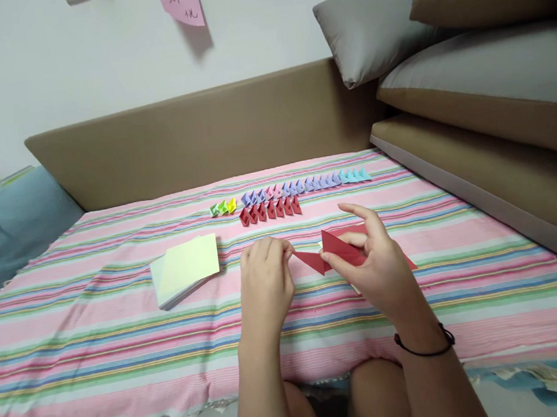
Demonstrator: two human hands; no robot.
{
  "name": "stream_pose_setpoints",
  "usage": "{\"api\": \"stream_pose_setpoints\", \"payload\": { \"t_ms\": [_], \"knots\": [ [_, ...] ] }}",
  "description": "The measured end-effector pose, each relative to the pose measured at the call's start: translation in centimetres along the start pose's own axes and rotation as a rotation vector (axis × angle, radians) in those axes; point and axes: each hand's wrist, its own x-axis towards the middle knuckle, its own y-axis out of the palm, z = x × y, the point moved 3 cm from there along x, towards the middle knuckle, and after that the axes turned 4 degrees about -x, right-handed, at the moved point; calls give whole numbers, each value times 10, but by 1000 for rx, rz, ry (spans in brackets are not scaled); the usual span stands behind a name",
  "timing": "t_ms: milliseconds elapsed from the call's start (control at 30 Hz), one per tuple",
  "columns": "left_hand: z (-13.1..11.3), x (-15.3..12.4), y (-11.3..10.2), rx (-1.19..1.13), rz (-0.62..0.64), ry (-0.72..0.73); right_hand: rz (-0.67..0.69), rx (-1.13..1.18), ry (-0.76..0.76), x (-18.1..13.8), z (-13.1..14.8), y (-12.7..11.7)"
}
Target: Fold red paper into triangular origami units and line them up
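Both my hands hold a partly folded red paper (335,250) above the striped cloth (122,331). My left hand (264,283) pinches the paper's pointed left tip. My right hand (378,261) grips the folded right part, thumb on top and index finger raised. Beyond the hands lie two rows of small folded paper boats: a short row of red boats (269,210) and behind it a long row of green, yellow, purple, pink and blue boats (301,186). A stack of square paper sheets (185,269) with a pale yellow top lies to the left of my left hand.
A brown padded backboard (191,135) runs behind the cloth. Grey and brown cushions (466,56) are piled at the right. A blue-grey pillow (9,223) lies at the left. A pink note (181,1) hangs on the wall. My knees (338,401) are below the cloth's front edge.
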Motion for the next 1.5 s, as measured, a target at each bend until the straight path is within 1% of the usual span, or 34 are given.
{"api": "stream_pose_setpoints", "payload": {
  "t_ms": [100, 167, 200, 233, 300, 333, 367, 400, 433, 533, 600, 700, 800, 900, 1000, 1100, 1167, 1233, 1300, 1400, 1500],
  "knots": [
    [11, -2, -6, -100, -140, -142, -65, -4, -15, 0, -3, -6],
    [12, -3, -8, -303, -225, -296, -134, -32, -69, 0, -2, -10],
    [10, -3, -6, -458, -223, -389, -176, -56, -112, 0, -1, -11],
    [6, -3, -3, -641, -188, -474, -222, -80, -167, 0, 1, -11],
    [-6, -3, 9, -1014, 6, -621, -289, -116, -316, -2, 7, -11],
    [-12, -3, 14, -1152, 99, -673, -293, -128, -399, -2, 11, -10],
    [-17, -3, 18, -1258, 156, -707, -277, -142, -479, -3, 15, -8],
    [-21, -3, 20, -1334, 173, -724, -247, -162, -550, -4, 18, -7],
    [-23, -2, 21, -1387, 151, -723, -212, -185, -606, -4, 21, -5],
    [-20, -2, 19, -1456, 5, -693, -121, -237, -686, -4, 25, -3],
    [-16, -2, 18, -1463, -51, -680, -78, -217, -667, -2, 24, -4],
    [-10, -3, 15, -1421, -79, -646, -19, -155, -570, -1, 19, -7],
    [-7, -3, 11, -1260, -108, -595, 29, -129, -495, 0, 13, -11],
    [-8, -2, 7, -1139, -141, -522, 41, -111, -440, 1, 10, -14],
    [-11, -1, 5, -1070, -117, -446, 34, -82, -349, 3, 6, -14],
    [-14, -1, 4, -974, -72, -412, 16, -52, -263, 5, 1, -13],
    [-13, -2, 5, -943, -68, -392, 6, -27, -203, 6, -3, -11],
    [-13, -2, 6, -962, -72, -379, 6, 22, -133, 6, -7, -9],
    [-12, -2, 8, -1037, -70, -390, 10, 95, -65, 6, -9, -8],
    [-13, -2, 11, -1156, -46, -443, 7, 197, 4, 6, -10, -7],
    [-15, -1, 12, -1216, -15, -505, 0, 249, 50, 6, -8, -6]
  ]
}}
